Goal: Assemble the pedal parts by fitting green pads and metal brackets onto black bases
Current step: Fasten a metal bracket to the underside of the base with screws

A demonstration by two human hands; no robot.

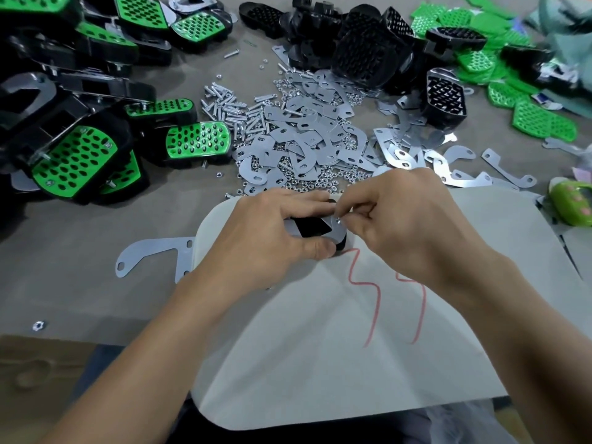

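The black base (315, 226) is gripped by the left hand (266, 233) at frame ctr. The palm is turned down, fingers are curled over the far edge, and the thumb (315, 249) is pressed to the near edge. The forearm comes in from lower left. A metal bracket (337, 232) is laid flat on top of the base, w/ black showing through its cut-out.

The right hand (407, 219) is brought in from lower right, back of hand up, fingers tightly curled. Thumb and index tips are pinched on a small shiny fastener (338, 220) at the bracket's right corner; nut or screw can't be told.

Both hands are held over a white sheet (320, 363) marked w/ red scrawl, spread on the grey table (80, 299).

- Left of ctr: a single loose bracket (153, 253) is seen touching the sheet's left edge.
- Lower left: one stray nut (39, 325).
- Above ctr: a heap of flat brackets (307, 136), w/ nuts (307, 184) strewn along its near side and screws (224, 107) at its left.
- Upper left: finished pedals (73, 155) w/ green tops are stacked.
- Top ctr: bare black bases (362, 52) are piled.
- Upper right: loose green pads (528, 116) are scattered.
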